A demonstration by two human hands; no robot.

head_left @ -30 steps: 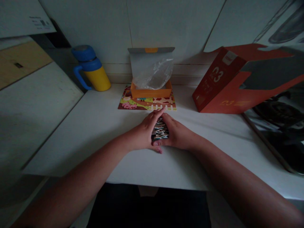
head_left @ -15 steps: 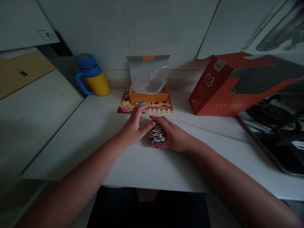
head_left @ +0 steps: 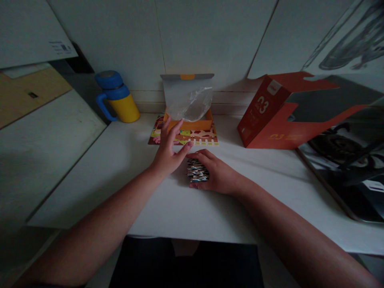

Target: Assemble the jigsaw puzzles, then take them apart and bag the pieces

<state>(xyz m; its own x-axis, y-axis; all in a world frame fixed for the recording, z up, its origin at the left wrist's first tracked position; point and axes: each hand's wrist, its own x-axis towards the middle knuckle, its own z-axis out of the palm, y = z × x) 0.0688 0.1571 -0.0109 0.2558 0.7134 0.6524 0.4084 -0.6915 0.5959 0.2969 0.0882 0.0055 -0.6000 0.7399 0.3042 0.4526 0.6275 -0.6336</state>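
A thick stack of cards (head_left: 197, 171) stands on the white counter (head_left: 180, 208), its many thin edges towards the left. My right hand (head_left: 218, 172) wraps round it from the right, fingers over the far side and thumb at the near side. To the left, my left hand (head_left: 169, 153) is open with fingers spread, apart from the stack. Its fingertips reach over the colourful printed board (head_left: 204, 138), close to the open orange box (head_left: 196, 125). Clear plastic wrap (head_left: 192, 108) lies in that box, whose grey lid stands up.
A blue and yellow jug (head_left: 118, 98) stands at the back left by the wall. On the right are a large opened orange-red carton (head_left: 267, 116) and a black gas stove (head_left: 360, 176). The counter's front edge runs before my lap.
My left hand has moved away from the stack, up towards the orange box, and its fingers are more spread. My right hand keeps its hold on the stack.
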